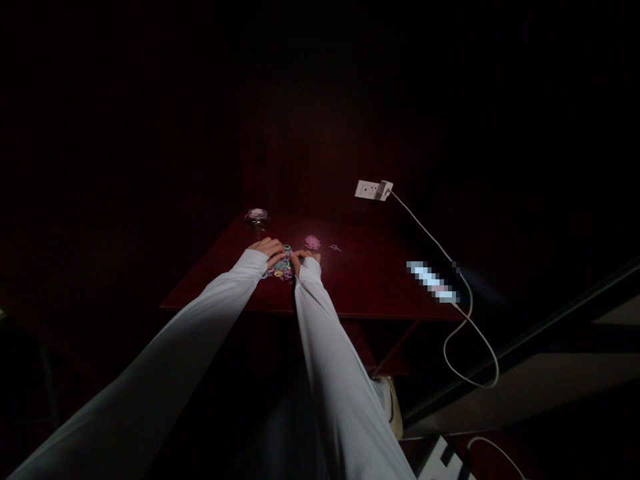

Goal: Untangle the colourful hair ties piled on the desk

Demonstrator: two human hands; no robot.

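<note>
Heap of small multicoloured ring-like pcs, material unclear [281, 265], sits btwn L hand [269, 249] & R hand [303, 257], toward the near edge of the dark red surface [360, 287]. Both hands' fingers bent in at it; can't tell if clamped on any. Pcs prob. v. light, bendy; best pinched by a rim. Clear round jar [257, 219] nr far L corner, pinkish stuff at top; rest unclear.

No text, label, brand, number or sign can be read anywhere here.
</note>
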